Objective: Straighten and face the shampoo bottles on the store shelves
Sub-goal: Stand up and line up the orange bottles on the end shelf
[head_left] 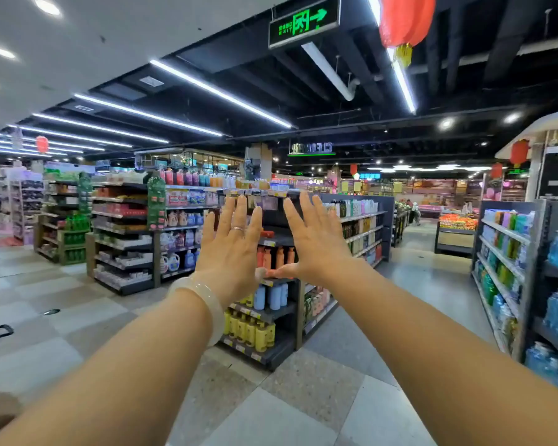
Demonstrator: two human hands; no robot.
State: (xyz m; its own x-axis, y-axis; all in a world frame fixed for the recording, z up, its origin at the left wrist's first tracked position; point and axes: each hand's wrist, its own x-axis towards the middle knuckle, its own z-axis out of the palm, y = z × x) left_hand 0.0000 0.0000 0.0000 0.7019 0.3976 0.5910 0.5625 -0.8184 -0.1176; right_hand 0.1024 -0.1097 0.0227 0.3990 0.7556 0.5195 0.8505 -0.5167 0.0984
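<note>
Your left hand point(231, 249) and right hand point(313, 243) are raised, fingers spread wide, holding nothing, thumbs touching, well short of the end shelf point(271, 313) of bottles point(255, 333).

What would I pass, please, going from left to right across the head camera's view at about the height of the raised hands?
Green bottles shelf → detergent jugs shelf → left hand → orange bottles → right hand → produce stand → blue-packaged goods shelf.
</note>
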